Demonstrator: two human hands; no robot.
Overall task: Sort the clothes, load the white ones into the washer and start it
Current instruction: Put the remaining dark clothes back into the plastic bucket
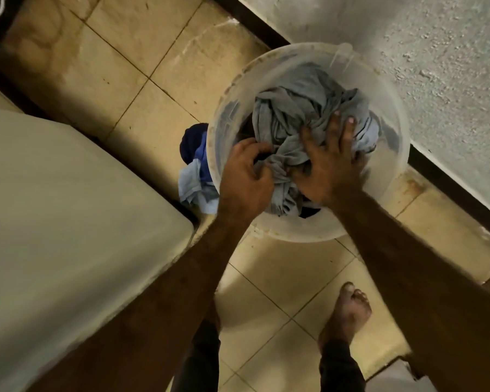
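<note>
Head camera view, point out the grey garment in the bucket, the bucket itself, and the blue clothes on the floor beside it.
grey garment [292, 114]: head view, on the bunched folds at its top.
bucket [391, 165]: head view, on its translucent right wall.
blue clothes [194, 168]: head view, on the pile left of the bucket.

Both bare arms reach forward and down, converging ahead of the body. The left hand [245, 172] is curled, its fingers bunched and gripping cloth, knuckles up. The right hand [330, 162] lies flatter, fingers spread and pressing down, tips dug in slightly, thumb angled inward toward the left hand. One bare foot [347, 311] stands below the right forearm.
</note>
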